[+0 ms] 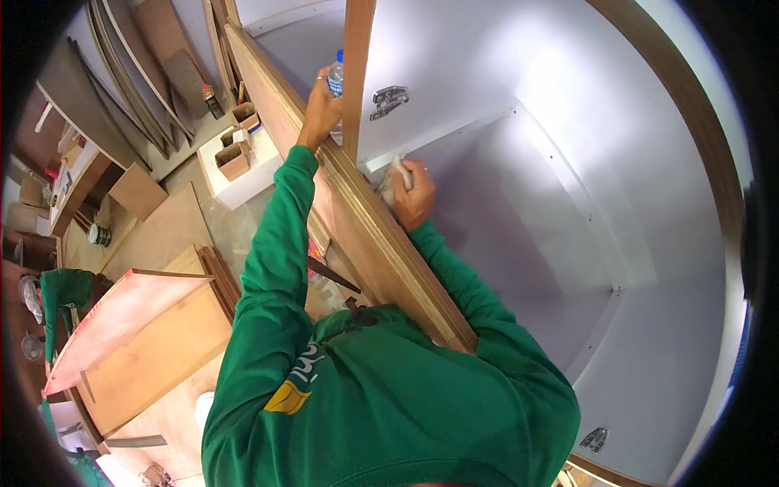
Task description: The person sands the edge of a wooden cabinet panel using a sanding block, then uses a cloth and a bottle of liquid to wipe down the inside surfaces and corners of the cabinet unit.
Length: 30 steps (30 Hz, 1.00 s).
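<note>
My left hand (320,111) is wrapped round a clear plastic bottle (336,79) with a blue cap, beside the upright wooden divider (358,73). The divider hides part of the bottle. Inside the white-lined cabinet, my right hand (415,195) grips a crumpled white cloth (401,172), close to the foot of the divider panel and the white strip along it. Both forearms, in green sleeves, reach across the layered wooden front edge (389,243) of the cabinet.
Metal hinges (389,101) are fixed to the cabinet's white inner walls. To the left, small cardboard boxes (234,161) stand on a white surface (264,177). Curved panels (122,73) lean behind them. A person in green (69,292) bends near wooden boards (166,345) at far left.
</note>
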Available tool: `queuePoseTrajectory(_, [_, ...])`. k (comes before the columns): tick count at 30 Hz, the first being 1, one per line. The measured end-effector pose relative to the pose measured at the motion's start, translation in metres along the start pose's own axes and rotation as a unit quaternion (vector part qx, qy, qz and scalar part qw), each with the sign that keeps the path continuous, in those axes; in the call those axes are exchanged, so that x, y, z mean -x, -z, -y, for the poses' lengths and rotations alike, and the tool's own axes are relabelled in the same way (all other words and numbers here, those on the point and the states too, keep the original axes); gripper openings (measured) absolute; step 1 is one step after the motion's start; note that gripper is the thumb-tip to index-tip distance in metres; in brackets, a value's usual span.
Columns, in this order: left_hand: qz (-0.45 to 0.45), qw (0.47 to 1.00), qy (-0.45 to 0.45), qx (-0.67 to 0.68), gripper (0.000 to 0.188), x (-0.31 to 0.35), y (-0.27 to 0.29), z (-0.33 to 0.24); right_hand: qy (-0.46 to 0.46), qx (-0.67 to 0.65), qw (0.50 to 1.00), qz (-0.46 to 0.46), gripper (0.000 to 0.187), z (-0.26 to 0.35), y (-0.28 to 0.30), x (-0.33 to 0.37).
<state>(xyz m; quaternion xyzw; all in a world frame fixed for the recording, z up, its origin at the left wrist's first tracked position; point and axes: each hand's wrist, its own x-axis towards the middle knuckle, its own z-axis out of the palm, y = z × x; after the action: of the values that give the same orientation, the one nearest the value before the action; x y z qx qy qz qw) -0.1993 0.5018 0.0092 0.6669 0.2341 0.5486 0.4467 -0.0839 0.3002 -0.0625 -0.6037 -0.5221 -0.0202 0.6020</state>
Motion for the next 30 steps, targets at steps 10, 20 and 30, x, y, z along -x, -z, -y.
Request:
queuePoseTrajectory(10, [0.009, 0.999, -0.031, -0.016, 0.051, 0.003, -0.002, -0.004, 0.003, 0.000, 1.000, 0.027, 0.017, -0.002, -0.001, 0.001])
queuePoseTrajectory(20, [0.003, 0.999, -0.045, -0.018, 0.050, 0.005, 0.000, -0.006, 0.028, 0.027, 0.999, 0.022, 0.018, -0.010, -0.001, -0.006])
queuePoseTrajectory(30, [0.014, 0.999, -0.036, -0.024, 0.055, 0.002, 0.000, -0.001, 0.043, 0.029, 0.997, 0.055, 0.020, -0.006, -0.002, -0.001])
